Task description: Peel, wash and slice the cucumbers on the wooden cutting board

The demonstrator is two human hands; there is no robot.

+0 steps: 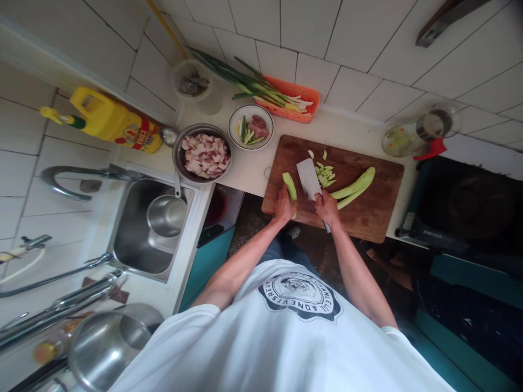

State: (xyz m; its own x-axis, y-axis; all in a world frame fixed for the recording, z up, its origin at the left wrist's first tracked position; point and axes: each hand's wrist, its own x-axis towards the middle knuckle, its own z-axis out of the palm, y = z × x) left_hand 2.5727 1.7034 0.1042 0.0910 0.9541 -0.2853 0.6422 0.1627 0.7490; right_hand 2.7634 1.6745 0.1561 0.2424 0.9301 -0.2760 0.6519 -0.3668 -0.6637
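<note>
On the brown wooden cutting board [355, 218], my left hand [285, 205] is closed around a pale green strip of vegetable [290, 187], perhaps cucumber or gourd. My right hand [326, 206] grips the handle of a cleaver [309, 177], its broad blade lying just right of that strip, apart from it. Cut green pieces [326, 175] are heaped beyond the blade, with a few loose bits farther back. Long green lengths of the same vegetable [359, 185] rest on the board to the right of my right hand.
Left of the board stand a pan of cut raw meat [205, 154] and a plate [232, 132] with meat and green slices. Behind is an orange basket [312, 100] with scallions. A sink [131, 239] lies left, a dark stove [461, 212] right. Someone's foot shows lower right.
</note>
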